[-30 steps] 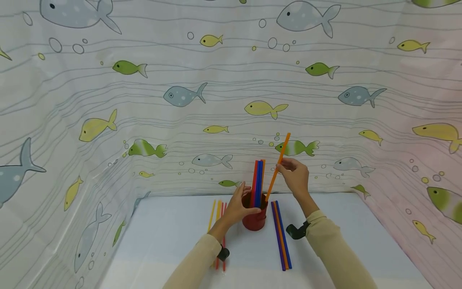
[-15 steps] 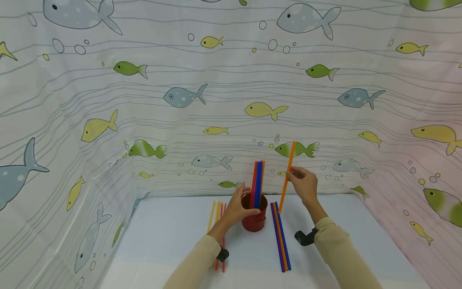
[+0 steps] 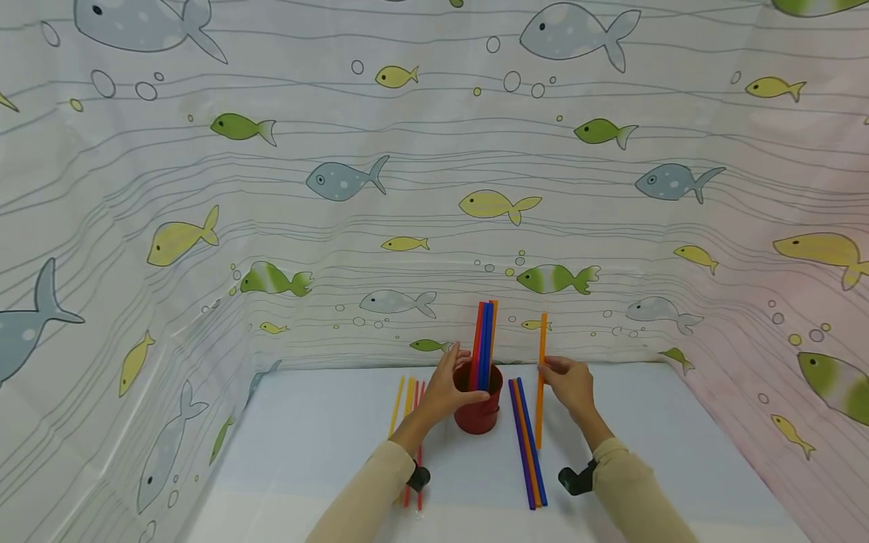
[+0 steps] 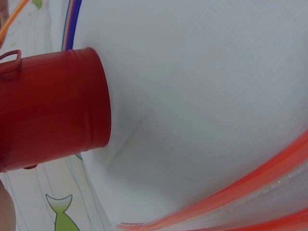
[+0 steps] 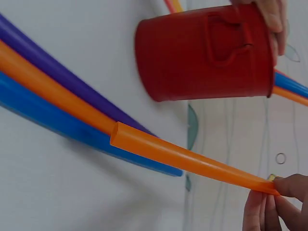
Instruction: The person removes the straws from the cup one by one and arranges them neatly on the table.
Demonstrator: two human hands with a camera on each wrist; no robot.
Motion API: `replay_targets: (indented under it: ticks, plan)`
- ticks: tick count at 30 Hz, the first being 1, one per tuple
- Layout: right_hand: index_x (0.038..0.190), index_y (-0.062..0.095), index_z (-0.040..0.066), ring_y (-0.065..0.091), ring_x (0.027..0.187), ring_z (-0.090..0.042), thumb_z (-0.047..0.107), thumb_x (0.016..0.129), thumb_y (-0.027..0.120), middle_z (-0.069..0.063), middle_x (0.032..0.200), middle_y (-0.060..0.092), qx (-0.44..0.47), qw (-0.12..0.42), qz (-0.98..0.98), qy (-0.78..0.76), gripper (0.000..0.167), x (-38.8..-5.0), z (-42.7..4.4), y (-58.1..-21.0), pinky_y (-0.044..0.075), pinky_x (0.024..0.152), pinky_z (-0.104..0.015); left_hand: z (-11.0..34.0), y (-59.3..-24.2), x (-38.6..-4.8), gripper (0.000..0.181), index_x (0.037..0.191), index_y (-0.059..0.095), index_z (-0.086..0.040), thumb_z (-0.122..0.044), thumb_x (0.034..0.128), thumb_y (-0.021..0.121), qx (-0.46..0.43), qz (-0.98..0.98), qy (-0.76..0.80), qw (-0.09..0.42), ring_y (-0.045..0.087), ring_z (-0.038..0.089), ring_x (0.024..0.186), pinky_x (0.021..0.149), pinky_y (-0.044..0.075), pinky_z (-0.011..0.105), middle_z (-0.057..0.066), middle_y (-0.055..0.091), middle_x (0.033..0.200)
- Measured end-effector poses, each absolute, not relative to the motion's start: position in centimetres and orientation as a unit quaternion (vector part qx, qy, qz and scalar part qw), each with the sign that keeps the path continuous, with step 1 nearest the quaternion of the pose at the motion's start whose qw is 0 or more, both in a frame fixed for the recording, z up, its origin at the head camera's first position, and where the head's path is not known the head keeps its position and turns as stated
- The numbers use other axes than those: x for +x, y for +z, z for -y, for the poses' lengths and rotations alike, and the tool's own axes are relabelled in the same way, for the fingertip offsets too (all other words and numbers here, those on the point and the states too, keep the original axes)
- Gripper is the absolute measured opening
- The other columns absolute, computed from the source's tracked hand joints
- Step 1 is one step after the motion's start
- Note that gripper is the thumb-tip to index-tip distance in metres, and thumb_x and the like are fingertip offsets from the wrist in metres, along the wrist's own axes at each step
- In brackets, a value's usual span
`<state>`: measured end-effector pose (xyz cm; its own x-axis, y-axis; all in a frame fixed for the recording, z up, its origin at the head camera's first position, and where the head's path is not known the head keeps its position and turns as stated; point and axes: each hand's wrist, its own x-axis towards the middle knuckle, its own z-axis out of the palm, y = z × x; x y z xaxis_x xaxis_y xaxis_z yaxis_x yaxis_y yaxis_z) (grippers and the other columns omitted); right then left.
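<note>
A small red metal pail [image 3: 478, 415] stands upright on the table, with red, blue and orange straws [image 3: 483, 343] rising out of it. My left hand [image 3: 444, 388] holds the pail at its rim, thumb in front; some of its fingers are hidden behind. In my right hand [image 3: 572, 385], an orange straw [image 3: 541, 411] is pinched between thumb and fingers around its middle, nearly upright. Its lower end [image 5: 118, 134] appears close to a row of purple, orange and blue straws [image 3: 528, 445] lying right of the pail.
Left of the pail, yellow and red straws [image 3: 419, 483] lie on the white table [image 3: 319, 422], partly hidden under my left forearm. A fish-patterned curtain [image 3: 434, 151] encloses the table at the back and sides.
My right hand has taken the orange straw away from the pail's rim, first to the right, then down past the row of straws. The left hand stays at the pail.
</note>
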<state>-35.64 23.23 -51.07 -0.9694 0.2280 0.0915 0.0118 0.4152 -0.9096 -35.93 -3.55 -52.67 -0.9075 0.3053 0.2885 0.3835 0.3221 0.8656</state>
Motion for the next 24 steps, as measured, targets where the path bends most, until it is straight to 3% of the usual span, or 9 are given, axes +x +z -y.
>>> replay_targets:
  ticks: [24]
  plan:
    - [0.107, 0.069, -0.008, 0.068, 0.071, -0.017, 0.010, 0.085, 0.072, -0.012, 0.088, 0.071, -0.101, -0.005, 0.854, 0.510, 0.028, -34.3, -23.5, -56.6, 0.057, 0.062, -0.028, 3.6, -52.8, -36.1, 0.115, 0.157, 0.011, -0.016, -0.033, 0.0724, 0.088, -0.213, 0.816, -0.536, 0.032, 0.042, 0.018, 0.134, 0.111, 0.035, 0.045, 0.009, 0.040, 0.148]
